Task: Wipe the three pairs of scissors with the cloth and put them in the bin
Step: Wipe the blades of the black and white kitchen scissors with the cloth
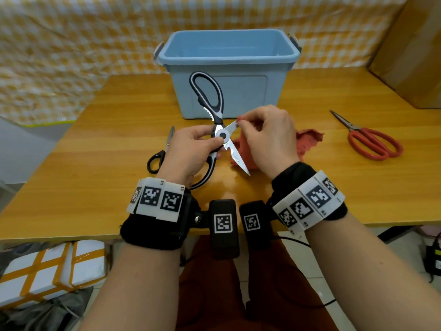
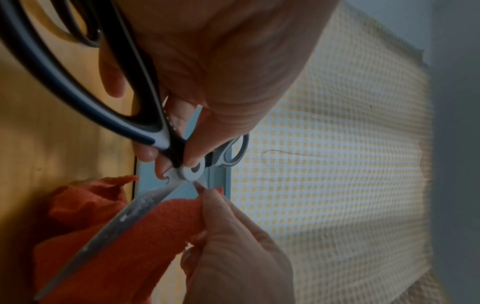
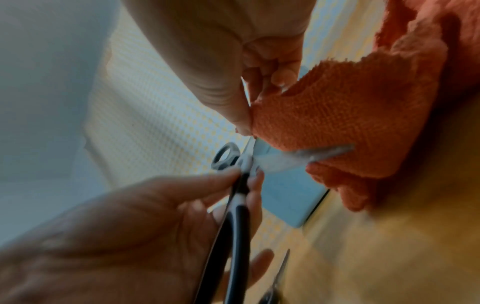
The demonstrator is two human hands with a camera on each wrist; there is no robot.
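Note:
My left hand (image 1: 191,149) grips the black-and-white kitchen scissors (image 1: 223,134) near the pivot, held above the table with the blades spread wide. My right hand (image 1: 265,132) pinches the red cloth (image 1: 307,142) round one blade close to the pivot. In the left wrist view the cloth (image 2: 145,236) wraps that blade while the other blade (image 2: 114,230) lies bare. The right wrist view shows the cloth (image 3: 345,115) and the scissors (image 3: 233,222). Small black-handled scissors (image 1: 157,158) lie on the table left of my left hand. Red-handled scissors (image 1: 372,142) lie at the right. The blue bin (image 1: 229,70) stands behind.
The wooden table (image 1: 95,182) ends at a front edge just below my wrists. A cardboard box (image 1: 410,48) stands at the back right corner. A yellow checked curtain (image 1: 71,44) hangs behind the table. Boxes lie on the floor at the lower left.

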